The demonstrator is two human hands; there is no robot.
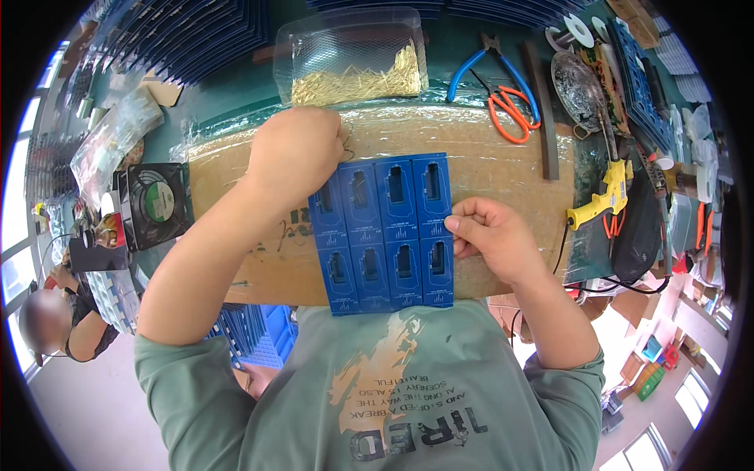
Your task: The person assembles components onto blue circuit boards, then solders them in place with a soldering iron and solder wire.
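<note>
A blue circuit board panel [369,235], divided into several identical sections with dark slots, lies on the cardboard sheet in front of me, its near edge close to my shirt. My right hand [496,238] pinches the panel's right edge between thumb and fingers. Over the panel's far left corner, my left hand [297,149] is closed with its back toward me. Its fingertips are mostly hidden, and what they hold cannot be made out. Just beyond that hand stands a clear plastic tray [353,45] with a heap of thin gold-coloured pins [357,85].
Blue-handled pliers [492,67] and orange-handled scissors [510,114] lie at the far right, beside a dark bar [540,110]. A yellow soldering gun [603,196] lies farther right. At left stands a small fan [155,204]; stacked blue boards [188,35] rise behind. Another person sits far left.
</note>
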